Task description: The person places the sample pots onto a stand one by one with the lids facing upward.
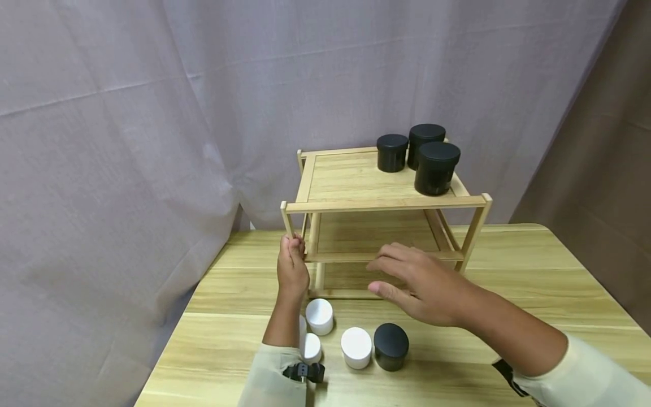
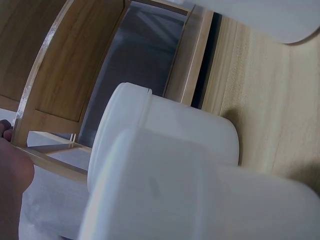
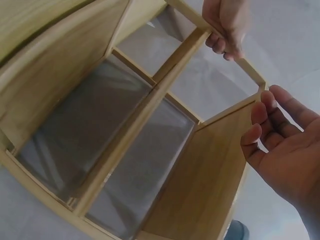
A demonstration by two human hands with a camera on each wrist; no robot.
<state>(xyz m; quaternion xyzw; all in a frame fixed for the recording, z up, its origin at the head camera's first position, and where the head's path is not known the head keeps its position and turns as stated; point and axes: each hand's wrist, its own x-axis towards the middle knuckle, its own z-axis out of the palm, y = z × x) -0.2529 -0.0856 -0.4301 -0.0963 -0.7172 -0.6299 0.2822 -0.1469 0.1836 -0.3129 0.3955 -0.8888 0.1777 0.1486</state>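
My left hand point(image 1: 293, 271) grips the front left post of a three-tier wooden shelf point(image 1: 346, 178). The right wrist view also has this left hand point(image 3: 227, 22) with its fingers curled round the wood. In front of the shelf hovers my right hand point(image 1: 424, 288), fingers loosely bent and thumb apart, holding nothing. Its empty palm side point(image 3: 287, 155) shows in the right wrist view. On the top tier, toward the right, stand three lidded black jars, the nearest point(image 1: 436, 172) being the largest in view.
Several white jars point(image 1: 356, 347) stand on the wooden table point(image 1: 524, 294) before the shelf, some partly behind my left forearm. Beside them is another black jar point(image 1: 390, 347). White jars point(image 2: 185, 125) fill much of the left wrist view. A grey curtain point(image 1: 152, 141) hangs behind.
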